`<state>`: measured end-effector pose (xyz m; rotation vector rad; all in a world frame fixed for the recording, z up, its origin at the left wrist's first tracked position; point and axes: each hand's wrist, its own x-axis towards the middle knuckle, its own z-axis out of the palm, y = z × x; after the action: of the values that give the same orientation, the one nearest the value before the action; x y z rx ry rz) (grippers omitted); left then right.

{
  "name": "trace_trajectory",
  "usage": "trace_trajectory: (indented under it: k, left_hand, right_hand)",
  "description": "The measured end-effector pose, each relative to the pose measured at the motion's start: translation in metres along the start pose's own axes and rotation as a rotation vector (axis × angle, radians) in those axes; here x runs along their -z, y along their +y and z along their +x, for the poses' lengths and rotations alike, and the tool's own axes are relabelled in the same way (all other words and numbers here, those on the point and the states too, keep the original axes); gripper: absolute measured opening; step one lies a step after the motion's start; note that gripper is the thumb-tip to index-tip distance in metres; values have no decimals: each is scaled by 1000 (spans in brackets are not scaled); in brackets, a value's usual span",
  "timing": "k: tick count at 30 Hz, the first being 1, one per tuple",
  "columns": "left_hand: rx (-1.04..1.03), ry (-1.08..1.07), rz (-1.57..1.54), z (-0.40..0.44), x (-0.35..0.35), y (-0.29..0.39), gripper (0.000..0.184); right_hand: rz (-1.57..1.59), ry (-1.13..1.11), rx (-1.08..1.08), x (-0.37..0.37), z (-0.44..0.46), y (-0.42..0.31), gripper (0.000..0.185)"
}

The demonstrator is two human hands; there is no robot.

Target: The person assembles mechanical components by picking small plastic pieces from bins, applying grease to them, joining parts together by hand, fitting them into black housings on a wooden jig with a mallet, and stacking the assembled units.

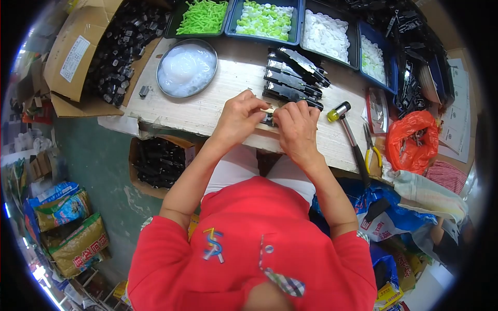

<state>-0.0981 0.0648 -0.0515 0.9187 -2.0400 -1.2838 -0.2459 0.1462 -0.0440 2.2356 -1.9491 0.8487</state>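
At the front edge of the table, a small black part (267,119) shows between my two hands, mostly covered by the fingers. My left hand (239,118) has its fingers bent and pinched together at the part's left side. Over its right side curls my right hand (297,127), fingers closed down on it. Just beyond the hands lies a row of black plastic housings (290,78), several side by side. Right of my right hand rests a hammer (350,132) with a yellow-green and metal head.
A metal bowl (161,85) holds whitish, jelly-like stuff. Trays of green strips (202,16), green-white pieces (264,20) and white pieces (326,36) line the back. Pliers (372,150) and a red plastic bag (410,132) lie right; a carton (78,57) of black parts stands left.
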Motion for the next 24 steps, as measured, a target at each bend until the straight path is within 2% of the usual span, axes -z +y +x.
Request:
trace_trajectory:
  k: [4,6,16,19,21,24]
  left_hand:
    - [12,-41,48,4,2,6,22]
    - [47,-71,115,6,4,11,15]
    - [38,-109,107,8,4,12,14]
    - [47,-142,218,9,2,18,13]
    - [28,-140,339,11,0,18,21]
    - [90,-205,341,15,4,25,15]
  right_hand:
    - [-25,37,30,-4,-2,1,12]
    - [-21,50,21,-7,-3,2,12]
    - [-64,38,36,-13,-3,3,14]
    - [-41,25,26,-11,-3,3,13]
    - [-12,-15,-4,-9,-4,4,15]
    - [34,-37,2,-4,-4,7,15]
